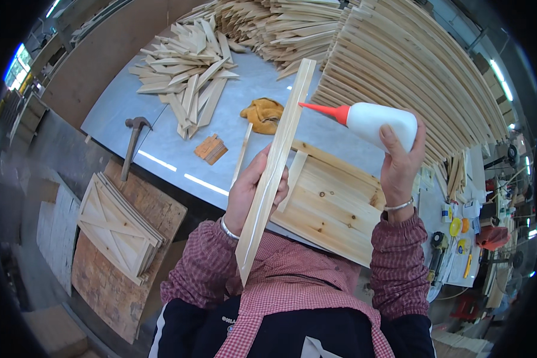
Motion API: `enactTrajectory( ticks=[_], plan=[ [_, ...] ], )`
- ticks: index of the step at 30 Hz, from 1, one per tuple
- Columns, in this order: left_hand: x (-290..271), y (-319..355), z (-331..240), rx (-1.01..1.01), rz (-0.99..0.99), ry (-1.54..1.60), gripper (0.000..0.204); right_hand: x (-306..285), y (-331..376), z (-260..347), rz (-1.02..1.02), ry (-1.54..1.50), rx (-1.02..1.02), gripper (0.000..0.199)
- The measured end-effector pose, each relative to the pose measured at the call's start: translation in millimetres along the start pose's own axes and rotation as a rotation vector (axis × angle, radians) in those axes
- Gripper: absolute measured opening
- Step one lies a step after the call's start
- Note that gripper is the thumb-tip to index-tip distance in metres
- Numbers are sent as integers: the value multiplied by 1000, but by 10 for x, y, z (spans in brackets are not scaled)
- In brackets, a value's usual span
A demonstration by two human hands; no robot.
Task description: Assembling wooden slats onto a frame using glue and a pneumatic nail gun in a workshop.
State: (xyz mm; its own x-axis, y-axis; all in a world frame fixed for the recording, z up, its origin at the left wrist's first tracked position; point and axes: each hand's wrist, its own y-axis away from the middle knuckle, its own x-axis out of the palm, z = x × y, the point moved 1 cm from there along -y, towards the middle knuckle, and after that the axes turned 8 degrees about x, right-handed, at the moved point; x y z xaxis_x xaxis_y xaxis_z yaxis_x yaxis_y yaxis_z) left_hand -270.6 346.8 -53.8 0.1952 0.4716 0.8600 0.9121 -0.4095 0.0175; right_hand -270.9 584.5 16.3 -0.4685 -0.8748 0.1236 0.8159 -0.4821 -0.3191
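My left hand (253, 190) is closed round a long pale wooden strip (278, 156), which stands tilted in front of me with its pointed lower end near my apron. A thin white line of glue runs along the lower part of the strip's face. In my right hand (401, 158) is a white glue bottle (379, 124) with a red nozzle, tipped sideways. The nozzle's tip touches or nearly touches the strip's edge near its upper end. Below the hands, a knotty wooden panel (328, 209) with a frame strip along its far edge lies on the table.
A heap of short angled wood pieces (191, 71) lies at the far left, and stacked long strips (400, 65) fill the far right. A yellow-brown cloth (262, 113), small wood blocks (210, 149) and a hammer (134, 140) are nearby. Braced wooden panels (116, 230) lie stacked on a board at left.
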Motion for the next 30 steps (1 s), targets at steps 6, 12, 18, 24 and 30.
enactTrajectory(
  ticks=[6, 12, 18, 24, 30],
  plan=[
    [-66, -87, -43, 13, -22, 29, 35, 20, 420, 169, 124, 32, 41, 58],
    [-159, -163, -68, 76, 1, 19, 38, -40, 808, 214, 223, 93, 54, 70],
    [-232, -227, -140, 110, 55, 108, 32, -173, 1139, 295, 302, 201, 31, 81],
    [-308, -283, -152, 104, 70, 163, 32, -204, 1363, 294, 360, 128, 121, 87],
    [-467, -332, -217, 193, 175, -70, 32, -525, 1354, 136, 111, -153, 295, 73]
  ],
)
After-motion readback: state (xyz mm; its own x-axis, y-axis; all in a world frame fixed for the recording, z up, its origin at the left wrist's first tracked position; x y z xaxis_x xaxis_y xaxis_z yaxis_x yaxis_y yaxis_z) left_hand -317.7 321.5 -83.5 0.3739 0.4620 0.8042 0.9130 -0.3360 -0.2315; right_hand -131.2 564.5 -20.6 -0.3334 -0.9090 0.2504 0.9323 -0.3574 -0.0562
